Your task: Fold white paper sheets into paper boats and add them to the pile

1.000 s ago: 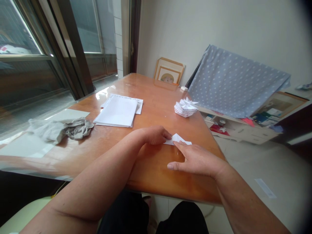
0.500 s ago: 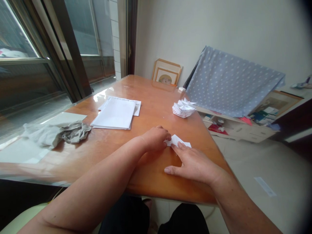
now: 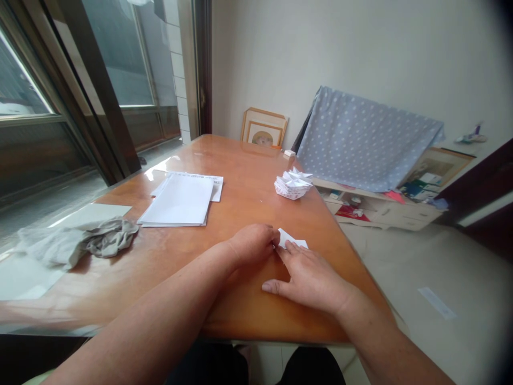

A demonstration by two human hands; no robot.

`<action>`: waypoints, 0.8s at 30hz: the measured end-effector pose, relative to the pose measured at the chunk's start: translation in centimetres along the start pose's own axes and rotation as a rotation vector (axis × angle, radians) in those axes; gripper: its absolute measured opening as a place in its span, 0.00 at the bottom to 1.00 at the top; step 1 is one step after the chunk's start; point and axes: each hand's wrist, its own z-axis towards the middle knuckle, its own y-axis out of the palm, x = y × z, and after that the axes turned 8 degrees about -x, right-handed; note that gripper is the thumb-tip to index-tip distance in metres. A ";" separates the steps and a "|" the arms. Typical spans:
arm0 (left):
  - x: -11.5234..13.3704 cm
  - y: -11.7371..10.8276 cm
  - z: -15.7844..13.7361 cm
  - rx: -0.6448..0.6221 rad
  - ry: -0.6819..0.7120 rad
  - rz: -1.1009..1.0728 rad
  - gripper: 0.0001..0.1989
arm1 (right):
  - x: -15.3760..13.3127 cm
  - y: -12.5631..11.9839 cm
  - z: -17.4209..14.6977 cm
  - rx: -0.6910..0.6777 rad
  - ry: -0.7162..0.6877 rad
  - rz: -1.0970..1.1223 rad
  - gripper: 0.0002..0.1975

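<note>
A small white folded paper (image 3: 291,237) lies on the brown table near its right side, partly covered by my fingers. My left hand (image 3: 256,242) is closed at the paper's left end, its fingers curled and bent down over that edge. Spread out flat, my right hand (image 3: 306,274) rests its fingertips on the paper's near edge, the thumb held apart on the tabletop. Beyond both hands sits a stack of folded paper boats (image 3: 294,184), with pointed white tops and reddish print along the side.
White paper sheets (image 3: 176,200) are piled on the left of the table (image 3: 240,198). A grey cloth (image 3: 112,235) lies crumpled nearer the window. Picture frames (image 3: 264,127) lean at the far end. A polka-dot cloth (image 3: 364,141) drapes over something beside a low white cabinet (image 3: 393,211).
The camera view has shifted, so the table sits slightly lower and further left. My left fingers have curled more tightly at the paper's left end; my right hand still lies on the paper.
</note>
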 end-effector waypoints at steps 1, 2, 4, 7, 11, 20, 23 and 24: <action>-0.1 0.0 0.0 0.000 0.001 -0.002 0.07 | -0.1 0.1 0.0 0.009 0.006 -0.006 0.50; -0.1 0.1 0.0 0.004 0.002 -0.005 0.07 | -0.1 0.1 -0.1 0.014 0.010 -0.011 0.50; -0.2 0.3 0.0 0.016 -0.002 -0.011 0.07 | -0.1 0.1 -0.1 0.017 0.013 -0.018 0.49; -0.3 0.5 0.0 0.027 -0.014 -0.019 0.08 | 0.1 0.0 -0.3 0.011 0.020 -0.013 0.45; -0.2 0.4 -0.1 0.019 -0.001 -0.018 0.10 | 1.0 -0.1 -0.7 0.020 0.033 -0.011 0.40; 0.2 0.0 -0.2 0.000 -0.031 -0.045 0.12 | 2.5 -0.5 -1.4 0.040 0.042 0.013 0.37; 0.3 -0.1 -0.3 0.001 -0.027 -0.068 0.12 | 3.1 -0.4 -1.6 0.043 0.061 0.000 0.38; 0.3 -0.2 -0.3 -0.004 -0.026 -0.073 0.12 | 3.4 -0.4 -1.7 0.039 0.069 -0.005 0.39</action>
